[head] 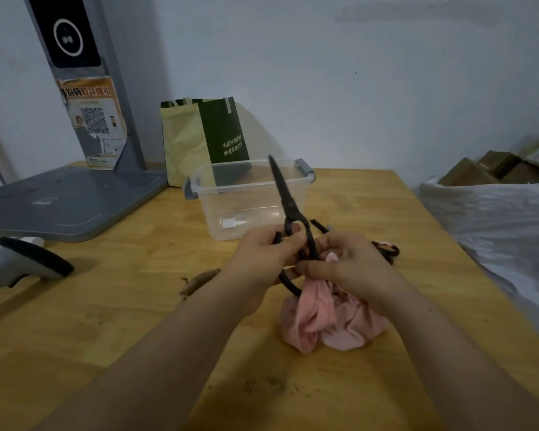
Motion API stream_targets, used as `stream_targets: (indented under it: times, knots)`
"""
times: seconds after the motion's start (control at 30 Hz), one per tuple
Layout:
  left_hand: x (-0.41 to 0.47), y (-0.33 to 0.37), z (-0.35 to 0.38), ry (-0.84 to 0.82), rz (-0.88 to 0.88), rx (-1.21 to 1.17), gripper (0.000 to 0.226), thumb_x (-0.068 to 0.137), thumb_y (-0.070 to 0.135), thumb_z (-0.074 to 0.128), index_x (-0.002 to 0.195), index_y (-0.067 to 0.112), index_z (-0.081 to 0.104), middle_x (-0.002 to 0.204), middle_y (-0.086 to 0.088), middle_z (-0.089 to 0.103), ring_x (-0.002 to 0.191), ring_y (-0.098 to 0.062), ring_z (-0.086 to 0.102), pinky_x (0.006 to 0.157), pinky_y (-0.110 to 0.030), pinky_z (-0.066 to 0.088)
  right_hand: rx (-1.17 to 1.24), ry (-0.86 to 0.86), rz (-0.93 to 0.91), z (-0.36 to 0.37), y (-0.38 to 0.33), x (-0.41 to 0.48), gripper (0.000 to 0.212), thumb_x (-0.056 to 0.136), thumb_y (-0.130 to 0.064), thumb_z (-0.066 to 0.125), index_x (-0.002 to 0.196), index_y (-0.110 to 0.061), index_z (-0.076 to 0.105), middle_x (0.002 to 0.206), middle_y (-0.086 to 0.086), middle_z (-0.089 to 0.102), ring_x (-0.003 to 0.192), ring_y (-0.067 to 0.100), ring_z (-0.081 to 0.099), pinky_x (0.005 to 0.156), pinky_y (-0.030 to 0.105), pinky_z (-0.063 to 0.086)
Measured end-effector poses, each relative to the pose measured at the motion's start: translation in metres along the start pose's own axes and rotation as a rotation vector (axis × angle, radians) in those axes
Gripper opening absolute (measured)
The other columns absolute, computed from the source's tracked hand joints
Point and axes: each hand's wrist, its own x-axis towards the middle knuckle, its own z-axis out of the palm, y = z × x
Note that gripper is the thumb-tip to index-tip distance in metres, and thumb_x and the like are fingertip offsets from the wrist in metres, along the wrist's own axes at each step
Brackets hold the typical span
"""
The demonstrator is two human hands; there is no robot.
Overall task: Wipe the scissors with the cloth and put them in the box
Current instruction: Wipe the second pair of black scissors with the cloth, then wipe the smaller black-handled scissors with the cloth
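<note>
- Left hand [262, 253]: held up over the table, forearm coming in from the lower left. Its fingers [294, 228] are clamped round the handle loops of the scissors.
- Scissors [288, 197]: black, blades together, tip pointing up and away from the person and leaning slightly left. One handle loop shows below the left hand and touches the cloth.
- Right hand [352, 262]: just beside the left, back of the hand uppermost. Its fingers [316, 269] are curled on a bunch of the cloth and hold it against the scissors' handles.
- Cloth [333, 321]: pink and crumpled. The top is gathered in the right hand; the rest lies heaped on the table beneath it.
- Box [249, 197]: clear plastic, lid off, a grey latch at each end, standing on the table just beyond the hands. The blades cross in front of it. A small white item lies on its bottom; I cannot tell what it is.
- Dark items [388, 248]: behind the right hand and largely hidden by it; not identifiable.
- Bag [199, 138]: green and pale yellow, upright behind the box, against the wall.
- Grey stand [66, 203]: far left, flat base on the table, with a dark panel and a QR sticker on its column.
- Handheld scanner [22, 262]: white and black, at the left edge.
- Brown scrap [199, 279]: beside the left forearm.
- Table [106, 306]: pale wood, with dark marks near the front edge.
- Room: plain pale wall [355, 88]. White sheeting [495, 228] lies to the right of the table, with cardboard boxes [495, 169] behind it.
</note>
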Motion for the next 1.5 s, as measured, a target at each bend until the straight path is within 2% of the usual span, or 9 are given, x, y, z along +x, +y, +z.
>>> stream_targets:
  times: [0.13,0.27,0.43,0.63,0.77,0.9,1.13,1.27,1.5]
  knots:
    - [-0.007,0.003,-0.02,0.023,-0.023,-0.053,0.017,0.094,0.008,0.053,0.101,-0.003,0.064,0.078,-0.011,0.071,0.066,-0.018,0.07,0.075,-0.038,0.058,0.067,-0.111,-0.019,-0.004,-0.006,-0.005,0.013,0.074,-0.007,0.077,0.082,-0.016,0.074,0.074,0.003,0.074,0.073,0.011,0.069,0.067,0.02,0.054]
    - [-0.013,0.02,-0.065,0.07,-0.203,0.196,0.016,0.092,0.009,0.056,0.095,-0.003,0.067,0.058,-0.006,0.065,0.059,-0.015,0.065,0.067,-0.032,0.055,0.033,0.173,0.13,-0.027,0.002,0.0,0.007,0.071,-0.008,0.08,0.077,-0.008,0.076,0.073,0.012,0.072,0.066,0.019,0.066,0.059,0.024,0.052]
    - [-0.016,0.022,-0.1,0.098,-0.42,0.551,0.01,0.082,0.005,0.068,0.089,-0.001,0.072,0.082,-0.015,0.074,0.086,-0.028,0.071,0.081,-0.042,0.057,-0.712,0.253,0.265,-0.039,0.026,0.016,0.028,0.081,-0.044,0.068,0.081,-0.016,0.072,0.069,0.004,0.065,0.062,0.017,0.059,0.058,0.029,0.045]
    - [0.0,0.015,-0.095,0.134,-0.409,1.03,0.018,0.081,0.013,0.071,0.097,0.005,0.069,0.093,-0.012,0.07,0.086,-0.021,0.066,0.082,-0.034,0.056,-1.01,0.18,0.262,-0.029,0.04,0.027,0.019,0.087,-0.037,0.057,0.096,-0.025,0.069,0.091,-0.004,0.064,0.077,0.014,0.059,0.056,0.025,0.043]
    - [0.005,0.013,-0.072,0.227,-0.19,1.457,0.043,0.083,0.034,0.067,0.117,0.01,0.058,0.12,-0.01,0.054,0.108,-0.024,0.052,0.084,-0.033,0.047,-0.992,0.205,0.258,-0.027,0.046,0.034,0.023,0.087,-0.033,0.06,0.071,-0.016,0.059,0.074,0.002,0.056,0.066,0.019,0.056,0.052,0.026,0.039]
    - [0.012,0.01,-0.034,0.264,0.109,1.026,0.034,0.088,0.022,0.06,0.122,0.013,0.062,0.115,-0.004,0.06,0.1,-0.019,0.058,0.083,-0.03,0.049,-0.964,0.251,0.274,-0.03,0.052,0.036,0.034,0.087,-0.046,0.058,0.1,-0.015,0.06,0.113,0.01,0.052,0.081,0.023,0.054,0.061,0.03,0.042]
    - [0.044,-0.021,0.033,0.019,-0.195,0.442,0.023,0.09,-0.003,0.051,0.07,0.008,0.049,0.077,-0.009,0.051,0.075,-0.021,0.055,0.072,-0.028,0.054,-0.774,0.212,0.246,-0.038,0.059,0.044,0.023,0.08,-0.036,0.07,0.083,-0.014,0.066,0.069,0.0,0.06,0.067,0.017,0.058,0.058,0.028,0.045]
    - [0.057,-0.022,0.055,0.04,-0.177,0.567,0.036,0.092,-0.002,0.044,0.065,0.017,0.029,0.065,-0.003,0.029,0.057,-0.019,0.03,0.043,-0.025,0.03,-0.775,0.215,0.237,-0.037,0.06,0.044,0.019,0.081,-0.024,0.065,0.096,-0.015,0.058,0.082,0.0,0.059,0.078,0.021,0.059,0.059,0.029,0.044]
    - [0.075,-0.025,0.07,0.062,-0.126,0.942,0.024,0.093,0.008,0.048,0.114,-0.002,0.054,0.104,-0.016,0.059,0.104,-0.029,0.059,0.071,-0.035,0.047,-0.84,0.217,0.201,-0.034,0.057,0.04,0.007,0.082,-0.018,0.061,0.081,-0.017,0.069,0.064,-0.001,0.055,0.064,0.019,0.055,0.048,0.024,0.035]
